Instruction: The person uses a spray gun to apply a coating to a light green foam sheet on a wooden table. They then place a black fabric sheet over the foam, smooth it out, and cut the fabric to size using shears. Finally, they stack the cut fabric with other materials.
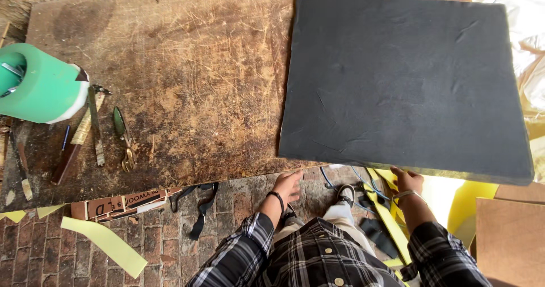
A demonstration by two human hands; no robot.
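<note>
A large dark grey foam sheet [406, 80] lies flat on the right half of a worn wooden worktable [187, 77], its near edge hanging over the table's front. My right hand [407, 181] grips that near edge from below, close to the middle. My left hand [288, 185] rests at the table's front edge, just under the sheet's near left corner, fingers curled against the wood. Whether it touches the sheet I cannot tell.
A green roll [40, 83] sits at the table's left edge with scissors [123, 136] and several hand tools [91, 122] beside it. Yellow foam strips [105, 241], black straps [200, 213] and board scraps [122, 203] lie on the brick floor. A brown board [511, 236] leans at right.
</note>
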